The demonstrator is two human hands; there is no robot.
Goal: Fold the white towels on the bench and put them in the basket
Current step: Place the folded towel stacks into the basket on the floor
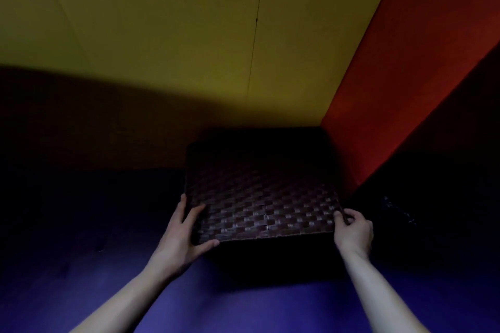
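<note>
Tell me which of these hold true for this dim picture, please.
1. Both hands are on the woven basket. True: the left hand holds its near left corner, and the right hand pinches its near right corner.
2. A white towel lies on the basket. False: no towel is in view.
3. The basket sits on a blue surface. True.
4. The wall behind is all red. False: the wall behind is yellow; only the side panel on the right is red.
5. The left hand hangs free in the air. False: its grip is on the basket.
</note>
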